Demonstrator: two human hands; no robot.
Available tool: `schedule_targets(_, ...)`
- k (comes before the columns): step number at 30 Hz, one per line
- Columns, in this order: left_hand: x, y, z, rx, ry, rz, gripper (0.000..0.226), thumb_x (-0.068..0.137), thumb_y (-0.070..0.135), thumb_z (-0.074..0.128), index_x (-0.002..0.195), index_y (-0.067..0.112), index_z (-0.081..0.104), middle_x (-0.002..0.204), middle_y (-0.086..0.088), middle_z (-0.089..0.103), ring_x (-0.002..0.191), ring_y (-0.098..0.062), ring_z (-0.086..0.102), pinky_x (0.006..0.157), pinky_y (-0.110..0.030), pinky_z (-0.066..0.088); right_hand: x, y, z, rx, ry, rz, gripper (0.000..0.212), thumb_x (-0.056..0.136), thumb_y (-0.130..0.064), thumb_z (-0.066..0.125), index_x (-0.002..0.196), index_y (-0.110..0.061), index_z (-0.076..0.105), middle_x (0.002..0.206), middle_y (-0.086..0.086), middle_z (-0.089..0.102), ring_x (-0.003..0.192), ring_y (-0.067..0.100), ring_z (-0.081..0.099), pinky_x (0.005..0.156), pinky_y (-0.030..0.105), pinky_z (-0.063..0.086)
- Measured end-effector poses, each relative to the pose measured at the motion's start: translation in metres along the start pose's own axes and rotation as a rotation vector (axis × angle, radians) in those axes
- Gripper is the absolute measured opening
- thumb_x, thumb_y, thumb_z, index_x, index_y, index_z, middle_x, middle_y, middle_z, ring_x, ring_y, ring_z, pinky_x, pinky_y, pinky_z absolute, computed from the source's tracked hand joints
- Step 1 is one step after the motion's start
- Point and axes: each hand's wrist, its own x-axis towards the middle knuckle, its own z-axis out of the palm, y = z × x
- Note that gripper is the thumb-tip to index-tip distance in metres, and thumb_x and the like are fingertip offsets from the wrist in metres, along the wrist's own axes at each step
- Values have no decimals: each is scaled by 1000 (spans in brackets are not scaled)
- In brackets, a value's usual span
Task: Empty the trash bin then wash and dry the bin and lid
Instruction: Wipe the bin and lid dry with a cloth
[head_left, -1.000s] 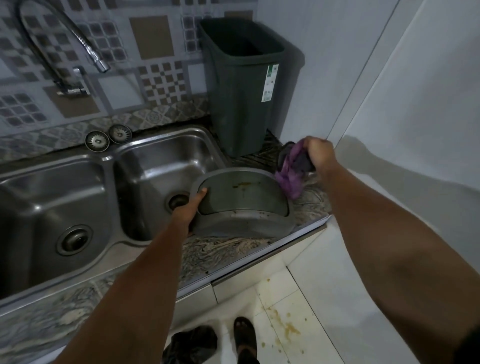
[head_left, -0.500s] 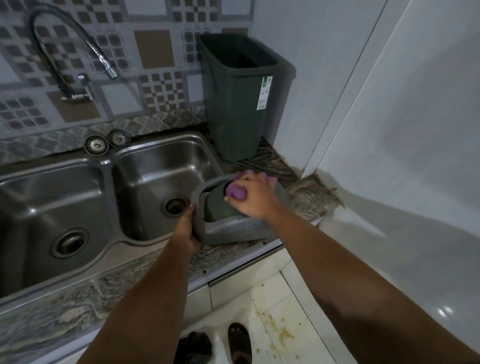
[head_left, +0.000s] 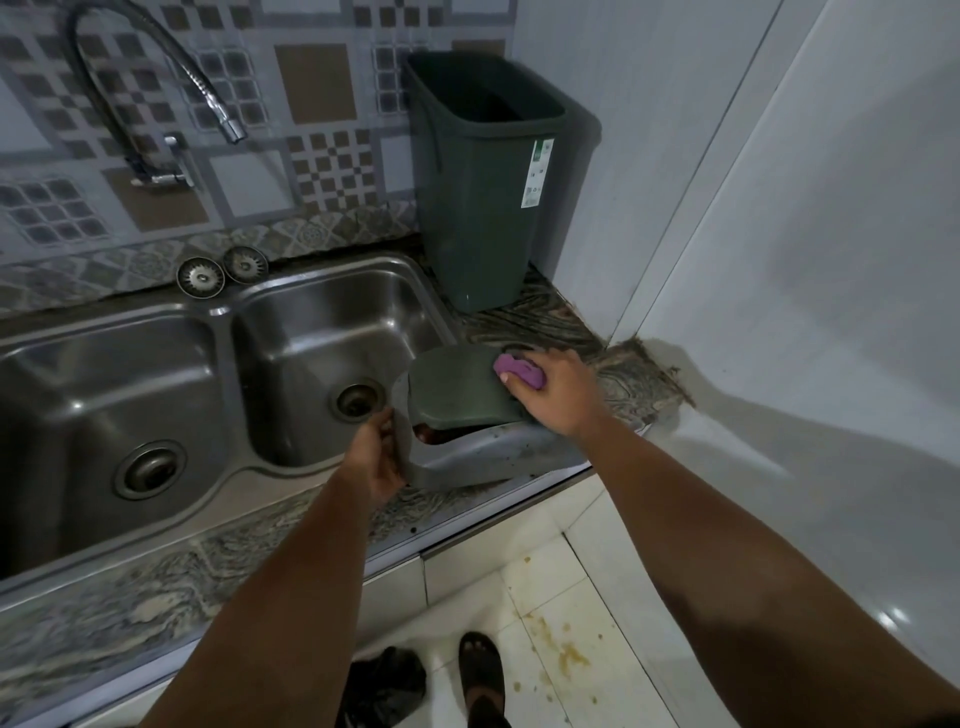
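The grey bin lid (head_left: 483, 457) lies on the counter beside the right sink basin, its dark green swing flap (head_left: 457, 387) tilted open. My left hand (head_left: 376, 460) grips the lid's left rim. My right hand (head_left: 553, 397) holds a purple cloth (head_left: 519, 371) and presses it on the flap's right edge. The dark green trash bin (head_left: 478, 197) stands upright and empty-looking in the back corner of the counter, a white label on its side.
A double steel sink (head_left: 218, 384) fills the left, with a flexible tap (head_left: 156, 88) above and two strainer plugs (head_left: 221, 270) behind. The counter's front edge (head_left: 493, 499) drops to a stained tiled floor with a dark bag (head_left: 384, 686) and my sandalled foot (head_left: 480, 670).
My right hand brought the purple cloth from the counter's right side onto the lid, then slid it right across the flap. The flap has swung open. My left hand stays on the rim.
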Motion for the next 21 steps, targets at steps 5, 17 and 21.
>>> schedule_targets(5, -7, 6, 2, -53, -63, 45, 49, 94, 53, 63, 112, 9, 75, 95, -9, 79, 92, -26, 74, 83, -39, 59, -5, -8, 24, 157, 3, 117, 45, 87, -75, 55, 111, -38, 63, 125, -2, 53, 124, 23, 49, 111, 50, 38)
schedule_targets(17, -14, 9, -6, -80, -72, 48, 37, 97, 47, 58, 105, 15, 75, 100, -11, 79, 88, -28, 73, 83, -40, 56, -11, -52, 24, 267, 163, -17, 38, 95, -41, 66, 125, -22, 55, 120, 3, 62, 105, 21, 64, 87, 41, 56)
schedule_targets(21, -11, 12, -9, 33, -93, 1, 40, 95, 46, 63, 120, 15, 72, 107, -12, 78, 95, -30, 72, 79, -40, 56, -14, -38, 25, 144, 42, -236, 47, 95, -54, 61, 131, -23, 63, 135, 2, 63, 124, 21, 59, 102, 44, 53)
